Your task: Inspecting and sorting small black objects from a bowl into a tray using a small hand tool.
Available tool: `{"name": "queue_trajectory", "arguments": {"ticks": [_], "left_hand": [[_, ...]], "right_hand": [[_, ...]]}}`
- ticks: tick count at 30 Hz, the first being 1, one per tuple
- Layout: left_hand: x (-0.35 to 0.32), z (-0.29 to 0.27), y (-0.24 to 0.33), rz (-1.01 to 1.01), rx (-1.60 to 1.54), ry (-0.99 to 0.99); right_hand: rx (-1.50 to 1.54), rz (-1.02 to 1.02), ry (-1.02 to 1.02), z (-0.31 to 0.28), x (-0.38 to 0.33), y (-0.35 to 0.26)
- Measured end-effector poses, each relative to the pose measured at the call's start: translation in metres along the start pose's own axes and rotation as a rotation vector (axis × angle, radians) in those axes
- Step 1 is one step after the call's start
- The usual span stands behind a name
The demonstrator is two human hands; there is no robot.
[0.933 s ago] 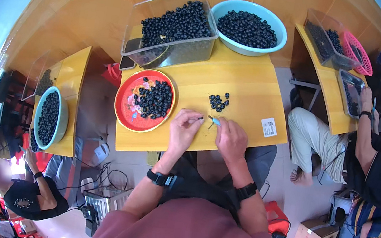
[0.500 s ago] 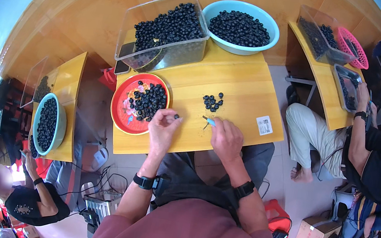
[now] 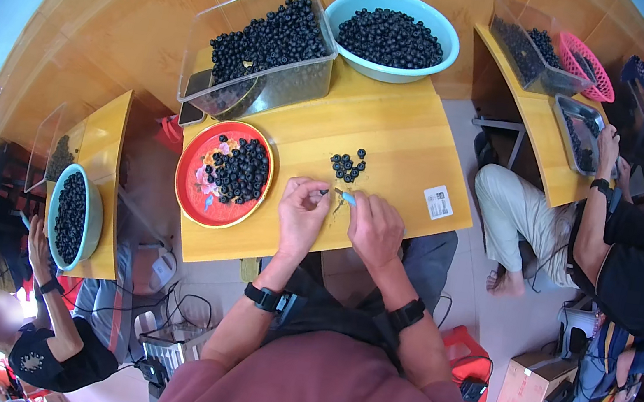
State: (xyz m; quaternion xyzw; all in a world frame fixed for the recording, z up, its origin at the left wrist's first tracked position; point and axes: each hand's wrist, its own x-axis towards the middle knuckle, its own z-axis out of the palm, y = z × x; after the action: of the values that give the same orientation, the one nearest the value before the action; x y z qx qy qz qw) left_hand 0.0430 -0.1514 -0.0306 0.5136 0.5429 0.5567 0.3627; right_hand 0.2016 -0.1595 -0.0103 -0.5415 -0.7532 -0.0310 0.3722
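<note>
My left hand (image 3: 301, 213) pinches a small dark berry at its fingertips above the yellow table (image 3: 397, 142). My right hand (image 3: 372, 225) grips a small blue-handled tool whose tip meets that berry. Both hands rest close together near the table's front edge. A small heap of dark berries (image 3: 347, 164) lies just beyond them. To the left sits a red plate (image 3: 194, 194) with many dark berries.
A clear tub (image 3: 306, 86) and a teal bowl (image 3: 387, 69) of berries stand at the back. A white sticker (image 3: 438, 202) lies on the right. Another person (image 3: 623, 246) sits at the right table; others work at the left table with a teal bowl (image 3: 91, 212).
My left hand reached toward the red plate, then came back with a berry to meet my right hand and the tool.
</note>
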Motion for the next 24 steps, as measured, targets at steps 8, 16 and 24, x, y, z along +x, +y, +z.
{"name": "queue_trajectory", "arguments": {"ticks": [8, 16, 24], "left_hand": [[-0.002, 0.0049, 0.004, -0.038, 0.023, 0.041], [-0.0014, 0.003, -0.0011, 0.029, 0.093, -0.017], [-0.0008, 0.0013, 0.0018, -0.084, -0.109, -0.065]], "right_hand": [[0.015, -0.04, 0.013, 0.0002, 0.0, 0.003], [0.026, -0.09, -0.021, 0.0008, 0.0005, 0.0018], [0.034, -0.054, -0.039, 0.0034, 0.002, 0.0018]]}}
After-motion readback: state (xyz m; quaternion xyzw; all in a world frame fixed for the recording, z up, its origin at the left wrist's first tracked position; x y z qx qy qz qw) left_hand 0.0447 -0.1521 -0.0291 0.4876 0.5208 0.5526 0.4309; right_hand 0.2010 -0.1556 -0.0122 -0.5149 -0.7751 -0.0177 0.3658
